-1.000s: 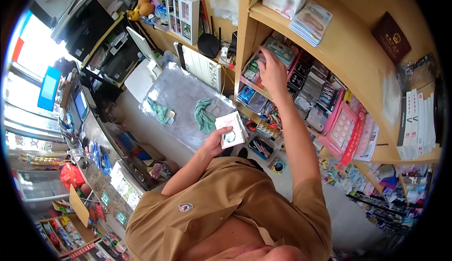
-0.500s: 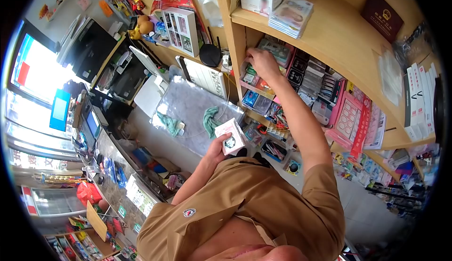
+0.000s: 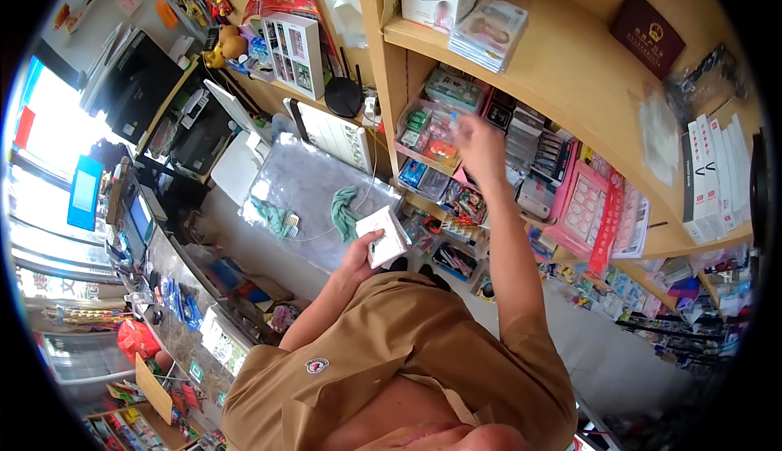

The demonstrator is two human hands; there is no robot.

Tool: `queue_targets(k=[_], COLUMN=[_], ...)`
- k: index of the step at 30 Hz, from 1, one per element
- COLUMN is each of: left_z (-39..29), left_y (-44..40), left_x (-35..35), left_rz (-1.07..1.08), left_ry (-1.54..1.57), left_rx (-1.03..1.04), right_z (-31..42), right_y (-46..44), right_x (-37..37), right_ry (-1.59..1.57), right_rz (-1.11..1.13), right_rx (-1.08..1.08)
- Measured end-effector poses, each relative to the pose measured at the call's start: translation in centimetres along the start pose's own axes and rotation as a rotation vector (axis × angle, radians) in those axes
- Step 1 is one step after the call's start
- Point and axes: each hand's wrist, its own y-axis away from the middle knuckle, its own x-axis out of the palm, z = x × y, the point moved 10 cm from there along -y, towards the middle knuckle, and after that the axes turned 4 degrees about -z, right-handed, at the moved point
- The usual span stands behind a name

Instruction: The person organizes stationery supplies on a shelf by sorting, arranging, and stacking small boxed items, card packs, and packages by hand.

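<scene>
My left hand point(image 3: 358, 257) is closed around a small white box point(image 3: 386, 238) with a printed face, held in front of my waist. My right hand point(image 3: 481, 148) is raised at the shelf, over the right side of an open clear bin point(image 3: 424, 137) of small green and orange packets. Its fingers are pinched together, with a small bluish bit showing at their tips; what it is I cannot make out. Beside the bin stand dark boxes point(image 3: 498, 114) and grey packs point(image 3: 521, 135), partly behind the hand.
A wooden shelf point(image 3: 562, 68) overhangs the bins, bearing a stack of flat packs point(image 3: 489, 32) and a dark red booklet point(image 3: 648, 32). Left of me stands a table point(image 3: 305, 182) with green cloths point(image 3: 345, 208). A cluttered counter point(image 3: 175, 288) runs further left.
My right hand has moved from the bin's left back corner to its right side, uncovering the packets. The white box in my left hand has tilted. The whole view has shifted slightly.
</scene>
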Motion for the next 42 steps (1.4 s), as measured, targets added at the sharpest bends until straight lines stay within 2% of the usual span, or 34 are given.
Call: queue_targets(k=[1, 4, 5, 7, 11, 13, 16, 18, 20, 22, 24, 26, 28, 29, 31, 32, 34, 37, 38, 40, 42], left_z=[0.1, 0.6, 0.9, 0.9, -0.5, -0.8, -1.1, -1.4, -2.2, -3.2, -4.2, -4.8, -5.1, -5.0, -4.4, -3.9, -2.3, 0.3, 1.4, 4.5, 6.3], left_y=[0.1, -0.3, -0.4, -0.2, 0.1, 0.1, -0.6, -1.1, -1.2, -0.5, 0.2, 0.6, 0.5, 0.4, 0.1, 0.2, -0.8, -1.6, -1.0, -1.7, -2.0], left_x=[0.4, 0.9, 1.1, 2.0, 2.1, 1.8, 2.0, 2.3, 3.2, 5.5, 8.3, 10.9, 14.2, 16.1, 19.4, 20.9, 22.3, 22.6, 23.7, 22.4, 21.1], left_rz=[-0.012, -0.013, -0.011, 0.0, 0.008, -0.001, -0.006, -0.021, -0.033, -0.013, 0.049, 0.094, 0.161, 0.201, 0.301, 0.328, 0.348, 0.383, 0.496, 0.574, 0.613], left_ry=[-0.007, 0.013, 0.01, 0.014, 0.036, 0.061, 0.005, -0.015, -0.047, -0.1, -0.145, -0.191, -0.364, -0.4, -0.521, -0.573, -0.636, -0.759, -0.777, -0.789, -0.907], left_rx=[-0.003, -0.014, -0.024, -0.019, 0.043, 0.029, 0.028, 0.019, 0.005, 0.009, 0.052, 0.088, 0.17, 0.232, 0.343, 0.391, 0.399, 0.326, 0.314, 0.172, 0.117], right_z=[-0.2, 0.7, 0.2, -0.4, -2.1, -2.2, -1.1, -1.5, -1.3, 2.1, 0.3, -1.0, -0.8, -0.7, -0.1, 0.4, 0.1, -2.0, -3.1, -6.3, -7.0], right_y=[-1.8, -6.0, -6.9, -7.6, -8.9, -8.8, -8.9, -8.8, -7.6, -3.4, 2.2, 8.8, 13.8, 15.6, 17.8, 17.8, 18.8, 21.1, 22.3, 24.9, 26.6], right_x=[-1.6, -1.4, -0.8, 2.7, 3.1, 2.7, 2.6, 2.1, -1.0, -5.5, -5.9, -2.6, -0.5, 0.0, 0.3, -0.2, -0.6, -1.4, -1.5, -1.0, -2.1], right_ry=[0.125, 0.3, 0.305, 0.572, 0.479, 0.508, 0.519, 0.499, 0.321, 0.135, -0.169, -0.468, -0.638, -0.678, -0.751, -0.547, -0.579, -0.407, -0.405, -0.54, -0.442], right_rz=[-0.122, -0.108, -0.105, 0.051, 0.057, 0.107, 0.064, 0.133, 0.002, -0.213, -0.16, 0.083, 0.149, 0.113, 0.101, 0.056, -0.076, -0.087, -0.116, -0.133, -0.162], right_rx=[-0.081, -0.275, -0.28, -0.408, -0.386, -0.29, -0.4, -0.355, -0.244, -0.197, 0.067, 0.21, 0.299, 0.3, 0.298, 0.153, 0.263, 0.355, 0.366, 0.562, 0.566])
